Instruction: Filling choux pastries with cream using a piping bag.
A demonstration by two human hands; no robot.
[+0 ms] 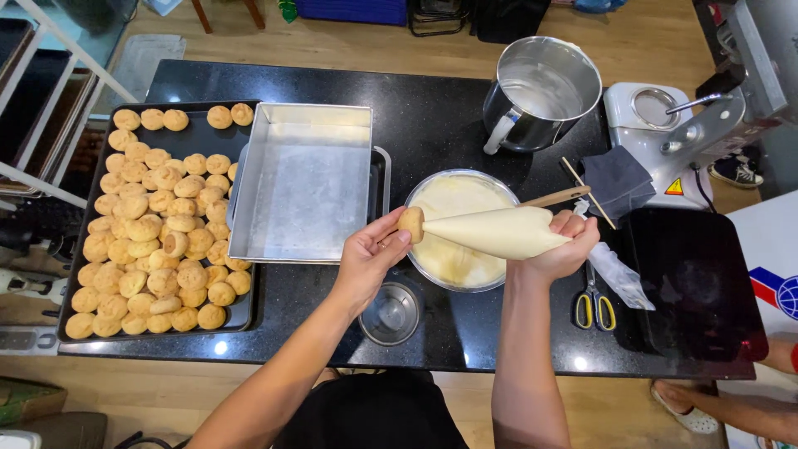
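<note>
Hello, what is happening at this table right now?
A person is filling small pastry puffs with cream. The left hand holds one puff against the tip of a piping bag, which the right hand grips at its wide end. Below the bag stands a bowl of cream with a wooden spoon in it. At the left, a dark tray is loaded with many puffs, and an empty metal pan waits beside it. Scissors lie at the right.

On the counter (432,108), a tray (241,312) of puffs (154,233) lies far left, a metal pan (303,179) just right of it. A bowl (455,266) of cream sits mid-counter, a pot (540,91) behind it, scissors (593,306) right, and perhaps a small cup (391,314) in front.
</note>
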